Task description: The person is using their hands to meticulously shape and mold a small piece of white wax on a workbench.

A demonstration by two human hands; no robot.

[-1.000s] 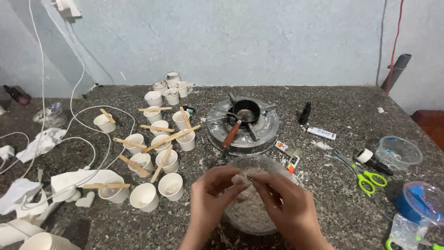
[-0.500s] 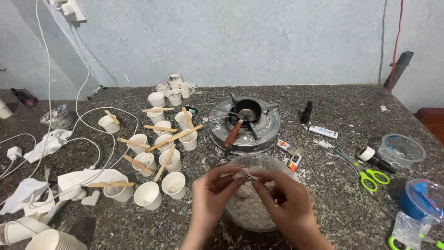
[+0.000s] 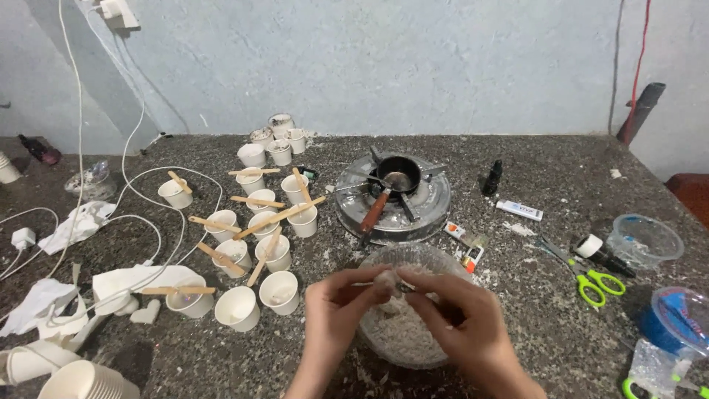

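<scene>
Wax flakes (image 3: 402, 336) fill the clear bowl (image 3: 443, 258) directly in front of you, at the near edge of the stone counter (image 3: 554, 177). Both hands sit over that bowl. Your left hand (image 3: 336, 314) and right hand (image 3: 465, 325) meet fingertip to fingertip, pinching a small pale lump (image 3: 388, 279) between them, with the other fingers curled loosely underneath. Holding it above the bowl means any crumbs fall back into the flakes rather than onto the counter.

Just beyond the bowl: a round metal burner (image 3: 391, 203) with a small dark pot (image 3: 399, 174) on top, its wooden handle (image 3: 374, 214) pointing toward you, within easy reach.

To your left: a cluster of small white paper cups (image 3: 255, 244), several with flat wooden sticks (image 3: 277, 218) laid across their rims. What the sticks hold inside the cups cannot be made out. A stack of unused cups (image 3: 85, 380) lies at the near left corner, beside crumpled tissue (image 3: 81, 222) and white cables (image 3: 140, 199).

To your right, well apart from the bowl: green scissors (image 3: 591, 277), a small dark bottle (image 3: 492, 177), an empty clear tub (image 3: 644, 240), and a blue-lidded container (image 3: 676, 318).
</scene>
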